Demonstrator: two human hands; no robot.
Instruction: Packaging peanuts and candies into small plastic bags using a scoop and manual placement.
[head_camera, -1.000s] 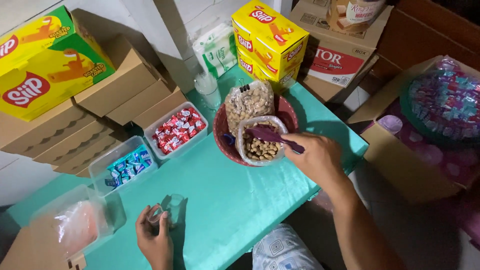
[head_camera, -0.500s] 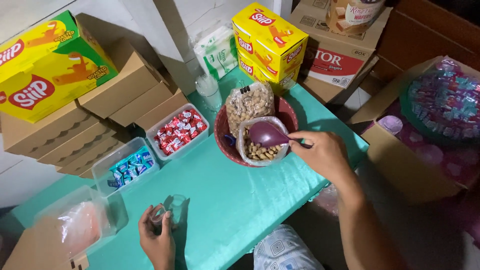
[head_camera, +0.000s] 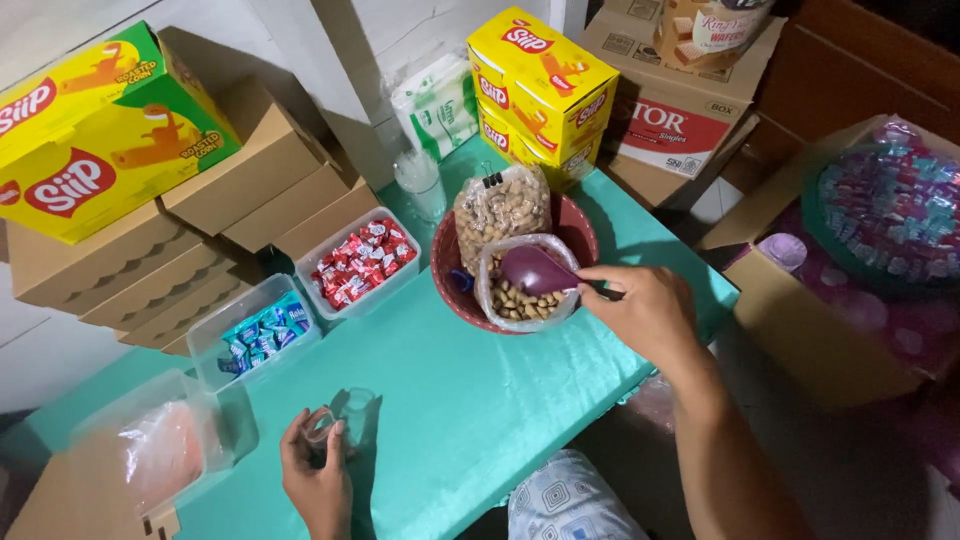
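My right hand (head_camera: 648, 313) holds a purple spoon (head_camera: 536, 270) by its handle, the bowl of the spoon over an open clear bag of peanuts (head_camera: 522, 298). That bag sits in a dark red bowl (head_camera: 446, 262) beside a second, clipped bag of peanuts (head_camera: 502, 207). Near the front edge of the teal table (head_camera: 450, 400), my left hand (head_camera: 316, 477) pinches a small clear plastic pouch (head_camera: 342, 418) that stands upright on the cloth.
Clear tubs hold red candies (head_camera: 358, 261) and blue candies (head_camera: 262, 328); another tub (head_camera: 150, 450) holds a pinkish bag. Brown cartons (head_camera: 250, 190) and yellow snack boxes (head_camera: 545, 85) crowd the back. A clear cup (head_camera: 420, 180) stands behind the bowl. Cardboard boxes (head_camera: 800, 320) sit at right.
My right hand has turned the purple spoon and lifted it a little, its bowl now raised over the open peanut bag. My left hand stays on the small pouch.
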